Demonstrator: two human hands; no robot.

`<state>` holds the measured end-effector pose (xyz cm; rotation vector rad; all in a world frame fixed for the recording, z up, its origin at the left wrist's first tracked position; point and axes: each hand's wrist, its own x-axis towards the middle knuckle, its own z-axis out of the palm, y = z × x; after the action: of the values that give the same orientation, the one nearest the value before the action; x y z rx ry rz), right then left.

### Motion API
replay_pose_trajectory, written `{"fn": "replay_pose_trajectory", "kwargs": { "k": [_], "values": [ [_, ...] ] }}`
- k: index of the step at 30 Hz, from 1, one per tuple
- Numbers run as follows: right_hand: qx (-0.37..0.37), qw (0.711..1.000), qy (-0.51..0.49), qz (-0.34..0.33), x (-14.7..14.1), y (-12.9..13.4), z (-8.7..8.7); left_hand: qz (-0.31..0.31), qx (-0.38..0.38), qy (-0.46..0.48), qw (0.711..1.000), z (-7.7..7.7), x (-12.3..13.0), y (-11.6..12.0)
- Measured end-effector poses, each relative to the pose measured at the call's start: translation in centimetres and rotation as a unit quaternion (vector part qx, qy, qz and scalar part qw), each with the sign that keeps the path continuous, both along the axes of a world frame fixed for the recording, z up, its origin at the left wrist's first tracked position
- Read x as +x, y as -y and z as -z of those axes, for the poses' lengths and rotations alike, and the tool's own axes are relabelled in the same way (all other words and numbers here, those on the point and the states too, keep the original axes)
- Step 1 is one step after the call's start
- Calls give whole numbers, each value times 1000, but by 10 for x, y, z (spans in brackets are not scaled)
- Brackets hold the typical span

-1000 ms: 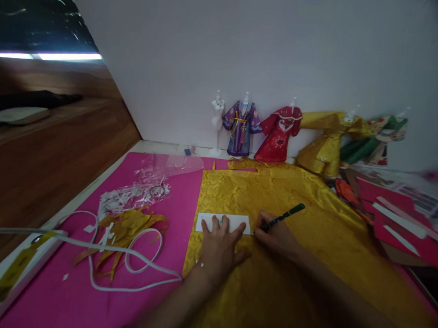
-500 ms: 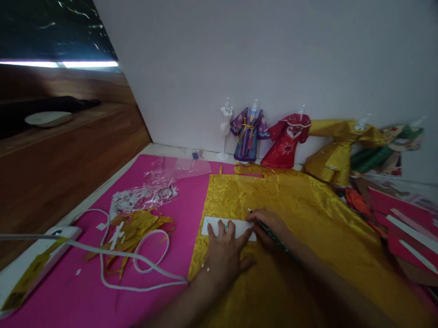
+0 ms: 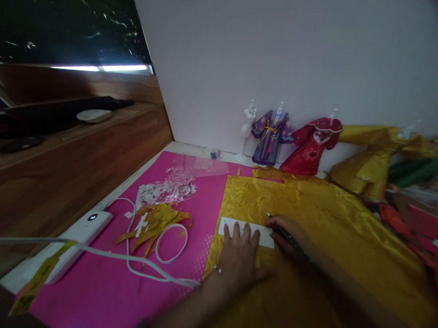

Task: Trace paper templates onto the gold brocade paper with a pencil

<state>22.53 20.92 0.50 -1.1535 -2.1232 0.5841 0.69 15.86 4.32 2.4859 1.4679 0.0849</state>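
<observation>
A white rectangular strip point(image 3: 263, 236), like paper or card, lies flat on yellow patterned fabric point(image 3: 294, 197). My left hand point(image 3: 238, 255) rests on the strip with its fingers spread, pressing it against the cloth. In my right hand point(image 3: 286, 234) is a dark pencil point(image 3: 290, 238), its tip pointing up and left just above the strip's upper edge. The fingers of that hand are closed round the pencil near the strip's right end. Whether the tip touches the fabric I cannot tell.
A pink mat point(image 3: 105, 295) bears yellow fabric scraps point(image 3: 160, 219), white clippings point(image 3: 155, 192) and a white cable point(image 3: 126, 253). A white power bank-like device point(image 3: 83, 235) lies left. Small dressed forms, including a purple robe point(image 3: 269, 139) and a red dress point(image 3: 310, 146), stand along the wall.
The view has turned left, so everything sits further right in it. My left hand stays spread on the strip, and my right hand still holds the pencil at the strip's upper edge.
</observation>
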Motion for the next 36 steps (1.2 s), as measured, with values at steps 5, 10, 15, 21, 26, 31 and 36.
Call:
{"fn": "replay_pose_trajectory", "kwargs": {
  "k": [5,10,15,21,26,31,36],
  "values": [
    [3,1000,5,-12,1,-1,-1,22,-24,19,999,-2,-9,1],
    [17,1000,7,-6,2,-2,-1,33,-38,33,998,2,-15,3],
    [0,1000,17,-10,3,-1,-2,34,-53,57,996,4,-18,4],
    [4,998,57,-6,4,-2,-4,47,-88,57,993,2,-19,3],
    [-35,999,34,10,-10,-19,-35,49,-75,63,994,9,-19,3],
    [-171,982,-30,-73,-79,-38,-62,61,-49,53,996,11,-18,1],
    [-176,978,-4,-113,-138,-48,-53,47,6,37,998,9,-15,2]
  ]
}}
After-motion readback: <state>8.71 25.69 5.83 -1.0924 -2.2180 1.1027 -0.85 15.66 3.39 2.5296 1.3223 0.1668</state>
